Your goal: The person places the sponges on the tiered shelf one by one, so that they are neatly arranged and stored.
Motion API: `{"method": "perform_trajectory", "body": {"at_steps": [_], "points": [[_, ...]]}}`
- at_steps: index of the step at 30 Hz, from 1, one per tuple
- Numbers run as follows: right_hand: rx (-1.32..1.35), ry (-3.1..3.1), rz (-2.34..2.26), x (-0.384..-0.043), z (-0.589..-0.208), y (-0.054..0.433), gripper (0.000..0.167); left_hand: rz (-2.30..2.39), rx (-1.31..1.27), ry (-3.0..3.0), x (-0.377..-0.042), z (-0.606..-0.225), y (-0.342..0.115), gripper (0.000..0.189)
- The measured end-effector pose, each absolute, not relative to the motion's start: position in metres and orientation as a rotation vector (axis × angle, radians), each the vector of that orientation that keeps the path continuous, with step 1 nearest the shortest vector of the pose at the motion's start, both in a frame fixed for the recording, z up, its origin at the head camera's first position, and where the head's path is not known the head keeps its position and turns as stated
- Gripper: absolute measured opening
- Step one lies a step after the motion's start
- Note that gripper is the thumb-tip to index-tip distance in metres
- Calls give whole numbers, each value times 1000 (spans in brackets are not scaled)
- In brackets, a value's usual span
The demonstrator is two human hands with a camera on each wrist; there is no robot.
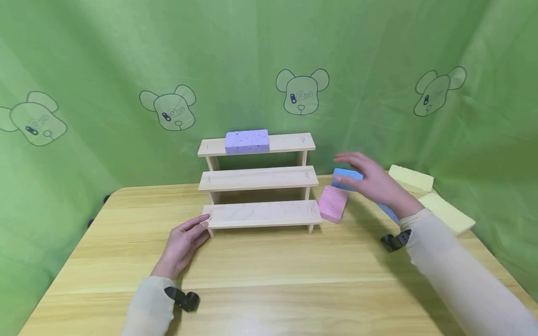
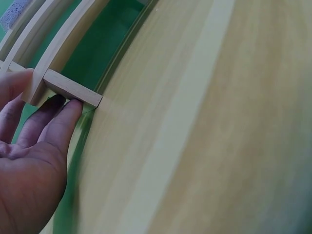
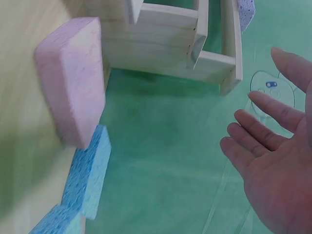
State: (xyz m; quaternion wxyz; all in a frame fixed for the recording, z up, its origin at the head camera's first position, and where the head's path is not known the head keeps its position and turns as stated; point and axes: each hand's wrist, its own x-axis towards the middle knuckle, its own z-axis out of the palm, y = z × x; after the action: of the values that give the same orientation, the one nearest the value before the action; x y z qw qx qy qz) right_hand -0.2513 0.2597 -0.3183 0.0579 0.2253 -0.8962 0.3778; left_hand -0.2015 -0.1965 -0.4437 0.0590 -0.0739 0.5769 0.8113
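A three-step wooden display shelf [image 1: 260,214] stands on the table. On its top step lies a purple sponge [image 1: 246,142]. My left hand [image 1: 183,245] holds the left end of the lowest step; the left wrist view shows the thumb against the board and the fingers by the side support. My right hand [image 1: 376,184] hovers with fingers spread and nothing in them, in front of a blue sponge [image 1: 345,172] it partly hides. A pink sponge [image 1: 333,204] lies against the shelf's right side, and the right wrist view shows it beside the blue sponge [image 3: 92,165].
Two pale yellow sponges [image 1: 447,213] lie at the table's right edge, one behind the other. Another blue sponge [image 1: 387,212] is mostly covered by my right wrist. A green curtain [image 1: 235,56] with bear-head prints hangs around the wooden table [image 1: 269,303].
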Motion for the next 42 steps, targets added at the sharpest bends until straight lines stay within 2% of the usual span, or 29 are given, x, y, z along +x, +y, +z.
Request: {"method": "perform_trajectory", "body": {"at_steps": [13, 20, 25, 37, 42], "points": [[571, -2739, 1104, -224, -337, 301, 52, 2468, -230, 1738, -202, -444, -196, 40], [403, -2812, 976, -210, -347, 324, 68, 2439, -222, 1773, -202, -442, -197, 41], [316, -2843, 923, -204, -360, 342, 73, 2436, -229, 1779, -202, -442, -197, 40], [101, -2971, 752, -203, -394, 373, 87, 2490, -240, 1708, -201, -443, -197, 27], [29, -2991, 703, -203, -399, 377, 95, 2482, -238, 1714, -201, -443, -197, 28]]}}
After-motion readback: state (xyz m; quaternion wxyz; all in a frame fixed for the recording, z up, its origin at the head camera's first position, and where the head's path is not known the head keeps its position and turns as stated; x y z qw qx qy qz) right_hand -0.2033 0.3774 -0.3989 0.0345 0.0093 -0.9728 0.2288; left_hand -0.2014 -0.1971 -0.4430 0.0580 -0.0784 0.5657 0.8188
